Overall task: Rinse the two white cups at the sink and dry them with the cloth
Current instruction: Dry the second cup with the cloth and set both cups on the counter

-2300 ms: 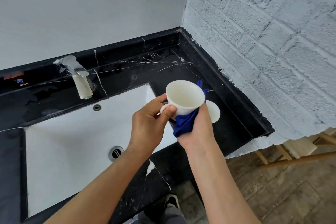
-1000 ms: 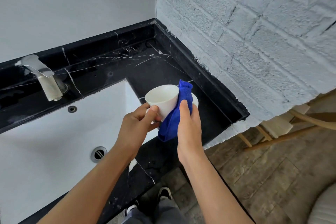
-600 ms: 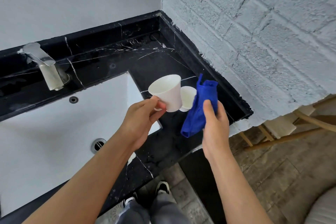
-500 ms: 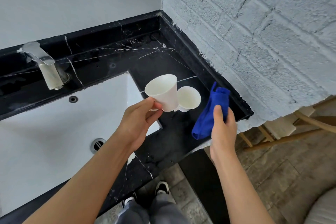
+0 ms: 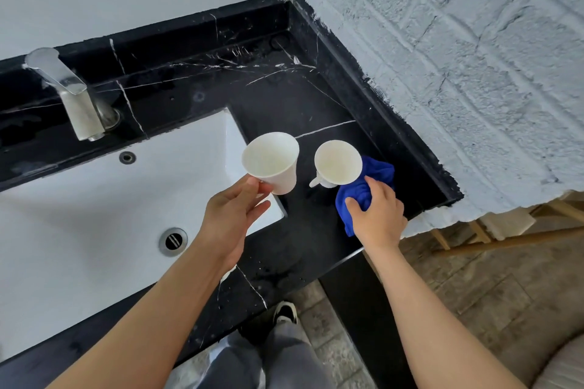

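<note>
— Standing at a black marble counter [image 5: 300, 110] in a corner, a person is working beside a white sink [image 5: 94, 205]; its basin is lying dry-looking and holding nothing but its drain [image 5: 173, 241]. A metal tap [image 5: 71, 95] is standing behind it.

— What are the hands doing?

— The left hand [image 5: 230, 215] is pinching one white cup [image 5: 271, 161] low at its handle side, tilting it above the sink's right corner, mouth toward the person; nothing is showing inside it. The right hand [image 5: 377, 215] is pressing curled fingers down on a bunched blue cloth [image 5: 363, 189] lying on the counter, probably parking it to free that hand.

— And the second cup [image 5: 338, 163]?

— Sitting upright on the counter, touching the cloth, and looking empty as well.
</note>
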